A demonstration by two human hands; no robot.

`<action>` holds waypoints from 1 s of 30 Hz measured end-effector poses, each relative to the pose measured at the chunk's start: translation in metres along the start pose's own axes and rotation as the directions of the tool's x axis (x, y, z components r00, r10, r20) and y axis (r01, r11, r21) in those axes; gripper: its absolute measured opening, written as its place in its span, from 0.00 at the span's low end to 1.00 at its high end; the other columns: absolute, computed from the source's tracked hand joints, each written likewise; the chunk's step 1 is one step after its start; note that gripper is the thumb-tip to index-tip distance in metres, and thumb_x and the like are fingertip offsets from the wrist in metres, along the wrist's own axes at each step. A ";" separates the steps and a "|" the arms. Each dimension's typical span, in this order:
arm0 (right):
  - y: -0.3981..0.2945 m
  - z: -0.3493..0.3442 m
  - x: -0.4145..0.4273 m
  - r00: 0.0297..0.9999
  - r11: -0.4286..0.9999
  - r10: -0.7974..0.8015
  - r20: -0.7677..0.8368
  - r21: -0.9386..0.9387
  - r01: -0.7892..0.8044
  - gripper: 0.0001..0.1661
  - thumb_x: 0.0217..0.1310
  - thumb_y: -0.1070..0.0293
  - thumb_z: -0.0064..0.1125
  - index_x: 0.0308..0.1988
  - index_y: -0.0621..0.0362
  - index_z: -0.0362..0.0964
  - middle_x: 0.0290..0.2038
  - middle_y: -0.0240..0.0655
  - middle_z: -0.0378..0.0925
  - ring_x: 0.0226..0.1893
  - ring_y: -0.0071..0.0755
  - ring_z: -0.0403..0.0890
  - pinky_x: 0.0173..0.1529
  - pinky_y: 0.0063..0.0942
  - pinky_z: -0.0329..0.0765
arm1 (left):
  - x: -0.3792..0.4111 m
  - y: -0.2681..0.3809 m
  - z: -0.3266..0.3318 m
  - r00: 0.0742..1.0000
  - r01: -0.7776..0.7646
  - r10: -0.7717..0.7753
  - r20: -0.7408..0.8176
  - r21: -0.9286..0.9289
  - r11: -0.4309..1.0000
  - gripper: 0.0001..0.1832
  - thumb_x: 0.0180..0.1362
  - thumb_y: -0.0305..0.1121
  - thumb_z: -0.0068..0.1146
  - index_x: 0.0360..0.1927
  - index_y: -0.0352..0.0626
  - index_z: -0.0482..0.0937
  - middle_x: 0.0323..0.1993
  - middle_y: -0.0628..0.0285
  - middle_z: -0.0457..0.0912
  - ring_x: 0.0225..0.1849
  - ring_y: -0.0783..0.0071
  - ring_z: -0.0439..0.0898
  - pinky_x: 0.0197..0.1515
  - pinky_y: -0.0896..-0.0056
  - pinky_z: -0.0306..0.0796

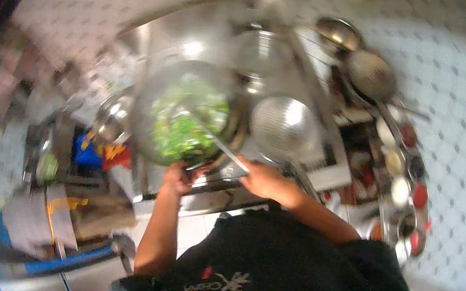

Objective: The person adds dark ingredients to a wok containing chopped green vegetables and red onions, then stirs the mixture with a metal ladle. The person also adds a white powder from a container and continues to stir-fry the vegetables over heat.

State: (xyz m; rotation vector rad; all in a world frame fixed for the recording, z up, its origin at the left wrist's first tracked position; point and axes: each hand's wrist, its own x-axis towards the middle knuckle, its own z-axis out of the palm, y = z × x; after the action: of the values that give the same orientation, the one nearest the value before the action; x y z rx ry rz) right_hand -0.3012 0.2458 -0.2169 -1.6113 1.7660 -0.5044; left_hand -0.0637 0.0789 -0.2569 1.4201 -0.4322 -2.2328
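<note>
A large wok (150,92) sits on the steel stove. Chopped green vegetables (189,132) fill its middle, and a haze like steam hangs over them. My left hand (178,179) is closed at the wok's near rim; blur hides the exact grip. In my right hand (266,181) is the long metal handle of a ladle or wok spatula (224,148). It slants down to the left, and its head is among the vegetables, hard to make out.
A perforated strainer (283,126) lies right of the wok, with a round pot (260,54) behind. Left stands a shiny metal bowl (115,119). Further right are another strainer (370,75), a metal basin (339,32) and several seasoning containers (400,191). A tiled wall (465,135) rises beyond.
</note>
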 end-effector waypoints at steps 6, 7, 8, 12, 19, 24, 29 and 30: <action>0.037 -0.017 -0.052 0.911 0.979 -0.046 -0.411 0.162 0.123 0.32 0.61 0.65 0.56 0.62 0.61 0.60 0.47 0.54 0.74 0.45 0.57 0.77 0.50 0.42 0.74 | 0.019 0.007 -0.038 0.998 0.068 -0.067 -0.007 0.091 0.994 0.19 0.61 0.32 0.38 0.48 0.27 0.70 0.33 0.47 0.82 0.24 0.62 0.81 0.23 0.66 0.77; 0.043 -0.030 -0.068 0.883 0.972 0.040 -0.468 0.223 0.075 0.30 0.61 0.66 0.56 0.61 0.61 0.62 0.46 0.53 0.74 0.43 0.55 0.78 0.49 0.40 0.75 | 0.009 0.009 -0.022 0.996 0.075 -0.079 0.032 0.119 0.990 0.18 0.61 0.32 0.38 0.47 0.27 0.71 0.34 0.46 0.82 0.25 0.62 0.81 0.23 0.67 0.77; 0.064 -0.025 -0.077 0.754 0.971 -0.027 -0.656 0.163 0.176 0.27 0.61 0.68 0.55 0.59 0.61 0.64 0.45 0.50 0.76 0.41 0.52 0.79 0.47 0.37 0.76 | 0.019 0.010 -0.029 0.995 0.037 -0.046 0.084 0.099 0.994 0.18 0.60 0.31 0.38 0.47 0.26 0.71 0.36 0.45 0.82 0.25 0.62 0.81 0.24 0.69 0.78; 0.109 -0.041 -0.150 0.677 0.913 0.346 -0.649 0.401 -0.083 0.25 0.60 0.70 0.55 0.57 0.60 0.67 0.42 0.47 0.79 0.41 0.43 0.81 0.46 0.33 0.77 | 0.027 0.021 -0.042 0.985 0.159 -0.158 0.068 -0.001 0.987 0.21 0.59 0.32 0.42 0.50 0.24 0.70 0.39 0.44 0.80 0.35 0.62 0.82 0.29 0.72 0.81; 0.169 0.047 -0.266 0.318 0.537 0.838 -0.443 0.775 -0.333 0.22 0.59 0.66 0.53 0.53 0.60 0.72 0.43 0.50 0.80 0.41 0.48 0.82 0.46 0.37 0.78 | 0.049 0.027 -0.060 0.994 0.049 -0.042 -0.099 0.067 0.997 0.20 0.57 0.34 0.44 0.48 0.29 0.75 0.41 0.46 0.81 0.38 0.63 0.82 0.30 0.74 0.80; 0.215 0.179 -0.334 0.245 0.445 0.896 -0.371 0.741 -0.502 0.23 0.58 0.62 0.51 0.51 0.63 0.74 0.44 0.53 0.79 0.43 0.54 0.81 0.50 0.40 0.76 | 0.038 0.024 -0.044 0.987 -0.013 0.022 -0.160 0.052 0.999 0.22 0.59 0.34 0.43 0.50 0.26 0.72 0.44 0.46 0.80 0.44 0.58 0.81 0.39 0.69 0.82; 0.187 0.224 -0.396 0.189 0.403 0.892 -0.410 0.535 -0.742 0.21 0.56 0.63 0.55 0.45 0.69 0.75 0.40 0.54 0.80 0.39 0.54 0.82 0.45 0.38 0.77 | 0.047 0.020 -0.043 0.998 0.037 -0.038 -0.041 -0.026 0.999 0.21 0.60 0.32 0.42 0.52 0.26 0.71 0.46 0.45 0.79 0.46 0.55 0.80 0.45 0.64 0.81; 0.200 0.237 -0.410 0.156 0.428 0.867 -0.473 0.549 -0.718 0.20 0.57 0.62 0.55 0.45 0.66 0.76 0.39 0.53 0.80 0.37 0.56 0.81 0.44 0.40 0.77 | 0.049 0.015 -0.044 0.999 0.032 -0.033 -0.034 -0.015 0.999 0.21 0.60 0.32 0.42 0.52 0.26 0.71 0.45 0.45 0.79 0.45 0.55 0.80 0.44 0.64 0.82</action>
State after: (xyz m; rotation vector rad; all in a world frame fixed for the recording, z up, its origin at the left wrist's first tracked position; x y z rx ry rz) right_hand -0.2768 0.7148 -0.4268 -0.0073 2.7105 -0.7691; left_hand -0.0388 0.0392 -0.3055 1.4659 -0.3838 -2.2290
